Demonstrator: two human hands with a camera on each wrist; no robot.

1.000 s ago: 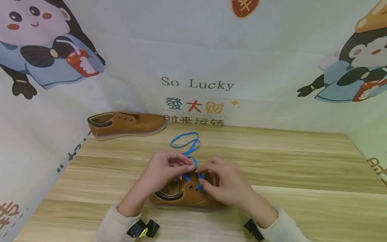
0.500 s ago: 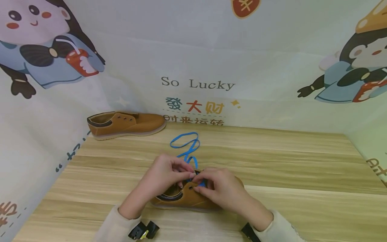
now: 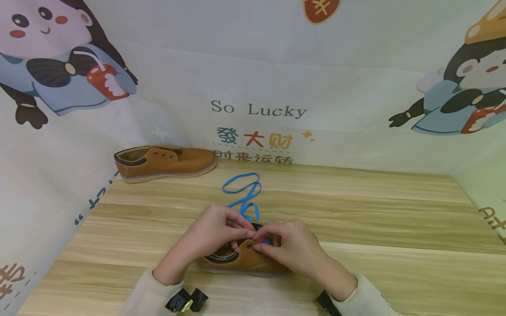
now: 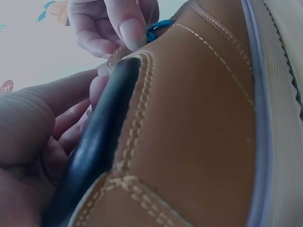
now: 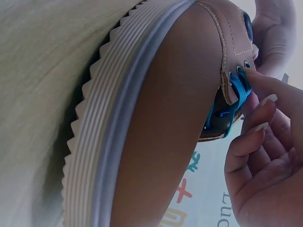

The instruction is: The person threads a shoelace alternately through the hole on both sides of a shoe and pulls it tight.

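A brown leather shoe (image 3: 269,263) stands under both hands, its toe pointing right. Blue shoelace (image 5: 240,90) threads through its lower eyelets, and the loose length lies in loops beyond the shoe. My left hand (image 3: 215,228) is over the opening, its thumb and index fingertip pinched together at the eyelet flap, apparently on the lace; the pinch point is mostly hidden. My right hand (image 3: 294,245) pinches the flap's edge beside the top eyelet (image 3: 249,246). In the left wrist view, the right fingertips press the flap near the black padded collar (image 4: 102,118).
A matching brown shoe (image 3: 189,162) without a lace stands at the back left of the wooden table (image 3: 375,210), against the printed backdrop (image 3: 356,87). Black wrist cameras (image 3: 186,300) are strapped at the sleeves.
My right hand has shifted left from the laced rows to the top eyelet. My left hand has dipped slightly towards the flap. The lace near the fingers has shifted; the shoes stay put.
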